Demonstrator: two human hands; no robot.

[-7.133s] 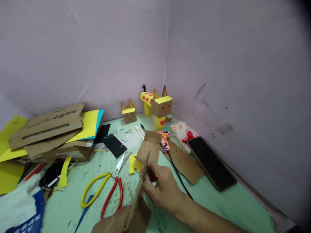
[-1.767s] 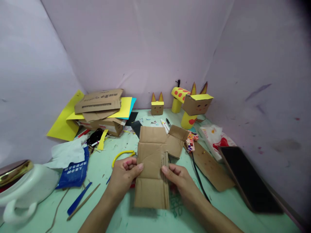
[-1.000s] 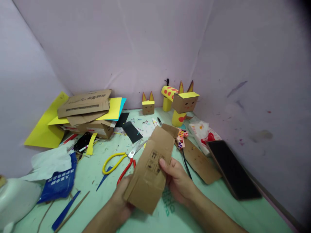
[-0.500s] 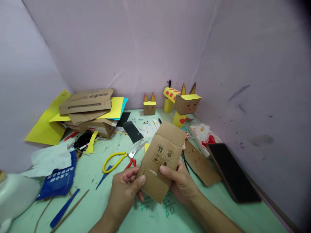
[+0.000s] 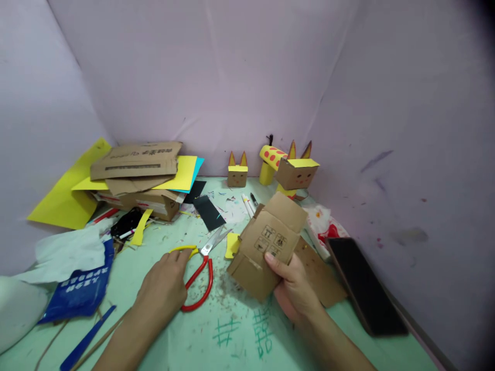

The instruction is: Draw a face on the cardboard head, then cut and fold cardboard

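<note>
My right hand (image 5: 292, 281) grips a flattened brown cardboard box (image 5: 266, 234) with printed handling symbols, thumb on its front and fingers behind. It is held above the table, tilted. My left hand (image 5: 164, 278) is closed over the yellow handle of the scissors (image 5: 207, 251), and its fingertips are partly hidden. The scissors lie on the table with their blades spread and pointing away; the red handle loop shows beside my hand. A small yellow paper piece (image 5: 232, 246) sits between the scissors and the cardboard.
Cardboard and coloured sheets (image 5: 135, 159) pile up at the back left. Two cardboard animal heads (image 5: 237, 176) with ears stand at the back. To the right lie a black phone (image 5: 365, 286) and a cardboard strip (image 5: 320, 273); a blue packet (image 5: 79, 288) is on the left.
My left hand has let go of the cardboard and moved left and down onto the scissors' yellow handle. My right hand keeps the cardboard, now slightly further right.
</note>
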